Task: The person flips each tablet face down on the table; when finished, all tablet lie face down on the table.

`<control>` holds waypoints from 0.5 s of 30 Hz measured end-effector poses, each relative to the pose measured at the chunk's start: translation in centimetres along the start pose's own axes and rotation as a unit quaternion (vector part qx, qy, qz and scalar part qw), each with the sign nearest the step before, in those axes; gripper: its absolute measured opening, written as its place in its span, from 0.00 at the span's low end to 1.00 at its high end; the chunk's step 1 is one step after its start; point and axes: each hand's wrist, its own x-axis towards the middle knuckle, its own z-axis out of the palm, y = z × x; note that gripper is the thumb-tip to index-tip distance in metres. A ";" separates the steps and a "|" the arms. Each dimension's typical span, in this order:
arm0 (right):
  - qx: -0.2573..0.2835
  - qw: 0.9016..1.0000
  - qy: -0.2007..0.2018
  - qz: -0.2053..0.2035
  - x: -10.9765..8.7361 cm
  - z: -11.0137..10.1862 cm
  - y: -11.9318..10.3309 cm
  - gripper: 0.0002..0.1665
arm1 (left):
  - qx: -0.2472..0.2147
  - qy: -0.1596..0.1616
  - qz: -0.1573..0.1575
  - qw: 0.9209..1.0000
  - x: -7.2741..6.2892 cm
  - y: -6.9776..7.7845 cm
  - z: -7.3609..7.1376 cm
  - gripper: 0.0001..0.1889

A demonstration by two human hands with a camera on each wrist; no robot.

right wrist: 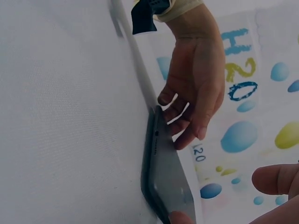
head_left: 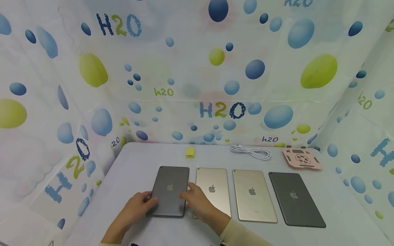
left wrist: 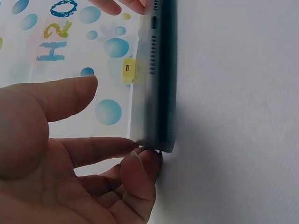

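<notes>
A dark grey tablet (head_left: 170, 191) lies back up, leftmost in a row on the white table. At its left edge is my left hand (head_left: 138, 206), the thumb extending over the back in the head view. The left wrist view has this hand's fingers (left wrist: 105, 151) right at the tablet's side, below the slim bottom edge (left wrist: 152, 88) with its port; the thumb stands apart. My right hand (head_left: 200, 203) is at the opposite edge and partly covers a gold tablet (head_left: 212, 181). In the right wrist view, its thumb stands off and one fingertip (right wrist: 181, 218) meets the dark tablet.
Right of these lie another gold tablet (head_left: 253, 201) and a larger dark tablet (head_left: 295, 201). Behind the row are a yellow charger plug (head_left: 190, 152), a coiled white cable (head_left: 253, 152) and a pink stand (head_left: 301, 159). A printed curtain (head_left: 184, 68) surrounds the table.
</notes>
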 end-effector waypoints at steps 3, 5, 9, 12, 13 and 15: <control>0.001 1.000 0.007 0.004 0.2 0.0 -0.1 0.45 | -0.007 0.003 0.003 1.000 0.0 0.1 -0.1 0.30; 0.002 1.000 0.008 0.007 0.3 -0.1 -0.1 0.44 | -0.009 0.003 0.003 1.000 0.0 0.0 -0.1 0.30; 0.011 1.000 0.001 0.012 0.3 -0.4 0.1 0.44 | -0.011 0.002 -0.002 1.000 -0.1 -0.1 -0.1 0.30; 0.024 1.000 -0.010 0.009 0.2 -0.9 0.3 0.46 | -0.008 0.003 -0.005 1.000 0.1 -0.4 -0.1 0.31; 0.030 0.999 -0.012 0.008 0.1 -1.2 0.3 0.47 | -0.005 0.005 -0.004 1.000 0.2 -0.4 -0.2 0.32; 0.038 0.999 -0.016 0.002 -0.1 -1.9 0.3 0.48 | 0.001 0.012 0.000 1.000 0.5 -0.6 -0.3 0.32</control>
